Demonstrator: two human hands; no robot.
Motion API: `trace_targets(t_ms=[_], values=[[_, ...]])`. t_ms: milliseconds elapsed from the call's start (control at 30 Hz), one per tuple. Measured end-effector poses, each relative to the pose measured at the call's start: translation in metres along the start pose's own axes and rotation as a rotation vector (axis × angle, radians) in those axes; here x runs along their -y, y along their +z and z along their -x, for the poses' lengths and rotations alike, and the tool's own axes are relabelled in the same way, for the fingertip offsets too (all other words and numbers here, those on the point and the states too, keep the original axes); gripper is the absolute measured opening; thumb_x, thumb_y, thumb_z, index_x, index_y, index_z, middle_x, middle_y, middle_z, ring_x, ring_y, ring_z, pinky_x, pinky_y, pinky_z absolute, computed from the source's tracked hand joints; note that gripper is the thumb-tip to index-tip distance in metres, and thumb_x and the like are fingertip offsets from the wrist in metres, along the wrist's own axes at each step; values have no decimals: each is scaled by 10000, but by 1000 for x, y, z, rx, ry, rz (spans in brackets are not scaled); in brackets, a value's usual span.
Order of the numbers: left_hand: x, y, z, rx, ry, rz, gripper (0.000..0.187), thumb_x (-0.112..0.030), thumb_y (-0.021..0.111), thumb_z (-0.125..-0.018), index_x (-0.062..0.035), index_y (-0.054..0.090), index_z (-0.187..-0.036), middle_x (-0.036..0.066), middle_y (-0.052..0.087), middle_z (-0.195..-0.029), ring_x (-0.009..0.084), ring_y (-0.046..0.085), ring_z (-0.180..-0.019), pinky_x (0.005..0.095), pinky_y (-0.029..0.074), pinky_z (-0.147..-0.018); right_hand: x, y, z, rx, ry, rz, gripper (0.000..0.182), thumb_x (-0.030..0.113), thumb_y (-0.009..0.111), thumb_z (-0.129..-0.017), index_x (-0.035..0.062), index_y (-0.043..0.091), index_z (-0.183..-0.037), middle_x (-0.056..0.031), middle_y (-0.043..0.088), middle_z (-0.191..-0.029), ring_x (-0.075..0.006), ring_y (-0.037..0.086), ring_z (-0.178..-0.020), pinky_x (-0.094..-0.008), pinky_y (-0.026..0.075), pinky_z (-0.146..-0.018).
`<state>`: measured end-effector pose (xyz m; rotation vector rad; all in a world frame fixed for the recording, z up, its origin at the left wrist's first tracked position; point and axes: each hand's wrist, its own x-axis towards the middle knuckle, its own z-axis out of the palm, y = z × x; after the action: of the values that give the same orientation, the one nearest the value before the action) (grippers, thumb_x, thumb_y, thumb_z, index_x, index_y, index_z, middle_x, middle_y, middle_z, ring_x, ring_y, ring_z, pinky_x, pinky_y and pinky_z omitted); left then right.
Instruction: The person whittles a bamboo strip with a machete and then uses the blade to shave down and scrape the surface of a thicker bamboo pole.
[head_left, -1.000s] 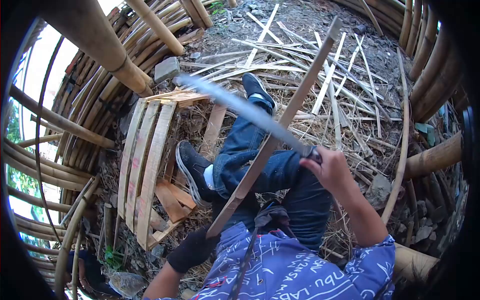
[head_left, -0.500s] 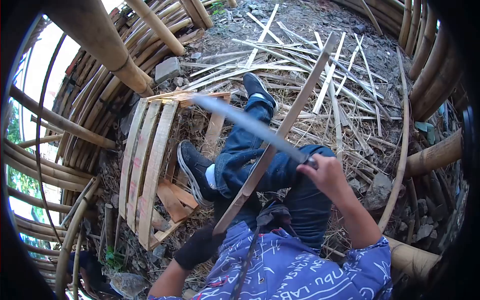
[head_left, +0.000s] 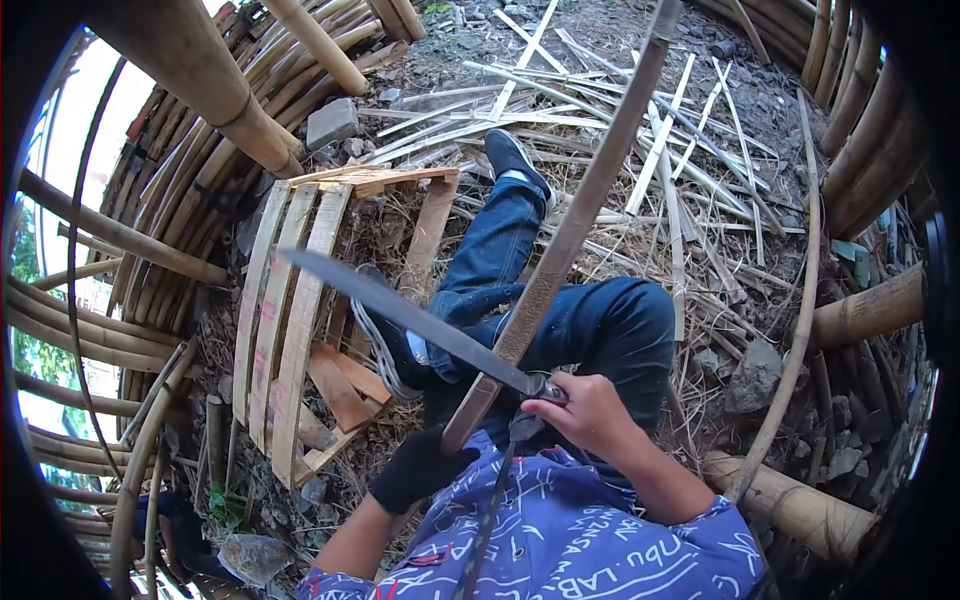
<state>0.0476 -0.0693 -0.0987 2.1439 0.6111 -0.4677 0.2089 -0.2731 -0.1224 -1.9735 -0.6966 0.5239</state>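
My right hand [head_left: 592, 410] is closed round the dark handle of a machete [head_left: 400, 312], and its long blade points up and to the left. The blade lies against a long brown bamboo slat [head_left: 575, 235], crossing its lower part. My left hand [head_left: 418, 468], in a black glove, grips the slat's lower end close to my belly. From there the slat slants up and right over my bent legs, its far end near the top of the view. A black cord or strap [head_left: 490, 520] runs down over my patterned blue shirt.
A wooden crate [head_left: 322, 235] of slats stands at my left foot. Pale split strips [head_left: 655, 165] litter the ground ahead. Bamboo poles [head_left: 215, 85] rise at left, others [head_left: 800, 505] lie at right. Stones [head_left: 755, 378] are strewn about. At lower left another person [head_left: 180, 530] is partly visible.
My right hand has brought the machete down and left along the slat, toward my body. The slat's far end has risen in view, and my left hand still holds its lower end.
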Motion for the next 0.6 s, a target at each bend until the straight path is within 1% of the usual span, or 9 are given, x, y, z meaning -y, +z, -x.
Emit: trace_targets(t_ms=[67, 233, 300, 333, 433, 467, 533, 567, 600], values=[[-5, -1, 2, -3, -9, -9, 384, -352, 740, -771, -5, 649, -907, 127, 632, -660, 190, 621, -596, 343, 486, -580, -8, -2, -4, -30, -111, 173, 500, 529, 674, -764, 33, 620, -728, -166, 613, -633, -372, 615, -607, -430, 490, -552], [0, 4, 4, 12, 26, -102, 403, -367, 733, -758, -9, 648, -924, 177, 635, -690, 241, 633, -613, 378, 485, -606, -24, -29, -11, -31, -252, 428, 557, 585, 669, -727, 56, 519, -637, -127, 564, -563, -320, 601, -545, -389, 468, -484], [-4, 1, 7, -34, 163, -92, 402, -359, 733, -756, -13, 642, -939, 185, 637, -698, 258, 635, -620, 388, 486, -613, -29, -34, -8, -94, -316, 516, 559, 586, 677, -715, 56, 516, -642, -119, 558, -556, -312, 597, -533, -389, 467, -483], [1, 0, 9, -27, 161, -88, 402, -359, 733, -756, -13, 642, -939, 185, 637, -698, 258, 635, -620, 388, 486, -613, -33, -43, -9, -107, -263, 537, 563, 590, 685, -703, 57, 512, -645, -117, 554, -554, -306, 595, -527, -388, 463, -480], [19, -2, 19, 50, 90, -143, 394, -344, 738, -753, -11, 635, -938, 165, 633, -673, 229, 633, -610, 366, 486, -596, -64, -65, -21, -280, -12, 438, 521, 509, 698, -767, 27, 528, -669, -140, 562, -545, -337, 592, -527, -398, 453, -477], [21, 0, 21, 58, 58, -95, 372, -324, 740, -759, -10, 636, -927, 137, 631, -657, 195, 627, -597, 349, 482, -576, -65, -67, -19, -277, -9, 438, 521, 509, 698, -767, 27, 528, -669, -140, 562, -545, -337, 592, -527, -398, 453, -477], [22, 2, 15, 44, 36, -46, 350, -305, 741, -765, -8, 636, -917, 109, 629, -642, 161, 621, -585, 332, 478, -557, -63, -76, -25, -283, 189, 412, 499, 471, 691, -801, 6, 549, -690, -169, 571, -556, -367, 605, -562, -405, 457, -491], [21, 4, 12, 44, 46, -22, 329, -286, 740, -774, -8, 637, -915, 82, 623, -630, 127, 609, -574, 312, 469, -535, -56, -72, -25, -282, 182, 413, 499, 471, 691, -801, 6, 549, -690, -169, 571, -556, -367, 605, -562, -405, 457, -491], [20, 6, 10, 50, 58, -1, 308, -268, 738, -783, -7, 638, -913, 55, 617, -618, 94, 596, -564, 293, 459, -514, -44, -59, -20, -229, 172, 239, 500, 474, 692, -800, 5, 557, -692, -172, 576, -567, -369, 611, -576, -403, 459, -498]])
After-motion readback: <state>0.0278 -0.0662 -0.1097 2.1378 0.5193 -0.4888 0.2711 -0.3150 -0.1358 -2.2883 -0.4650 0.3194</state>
